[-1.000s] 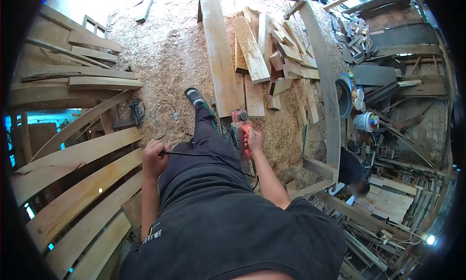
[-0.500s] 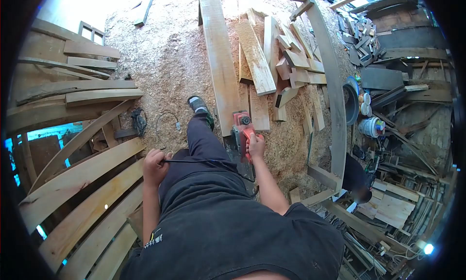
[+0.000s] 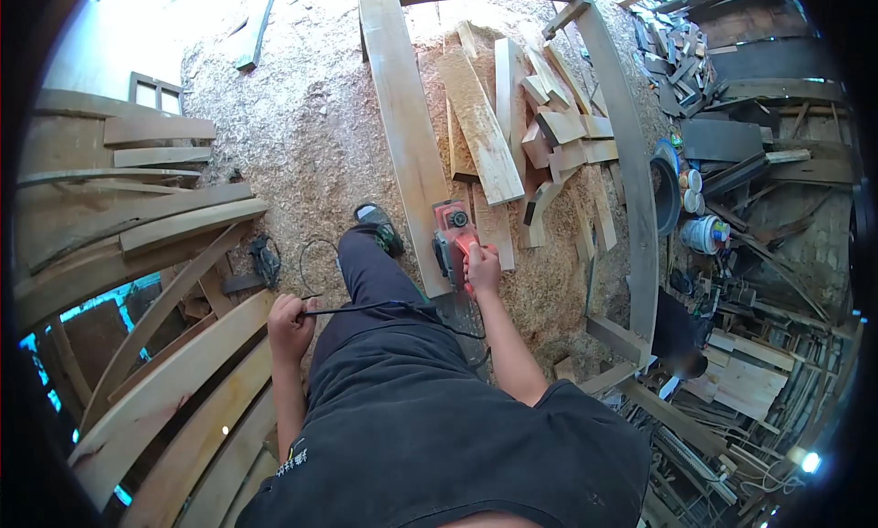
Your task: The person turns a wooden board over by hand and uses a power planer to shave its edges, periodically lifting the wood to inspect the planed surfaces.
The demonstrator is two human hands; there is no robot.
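Note:
My right hand (image 3: 482, 267) is wrapped round the handle of a red electric hand planer (image 3: 455, 219). The planer sits on the near end of a long, pale wooden board (image 3: 409, 116) that stretches away from me. Closed round a black power cord (image 3: 366, 306), my left hand (image 3: 292, 319) is off to the left of my thigh. The cord runs across my lap toward the planer. How the planer's sole meets the wood is hidden beneath its body.
Wood offcuts (image 3: 558, 130) and a thick plank (image 3: 480, 125) lie right of the board, on shavings. A timber frame (image 3: 631, 144) stands beyond them. Curved boards (image 3: 174, 372) are stacked at left. Buckets (image 3: 702, 233) and another person (image 3: 679, 340) are at right.
The planer and my right hand have shifted slightly forward along the board relative to its near end. My view has tilted a little; my left hand keeps its grip on the cord.

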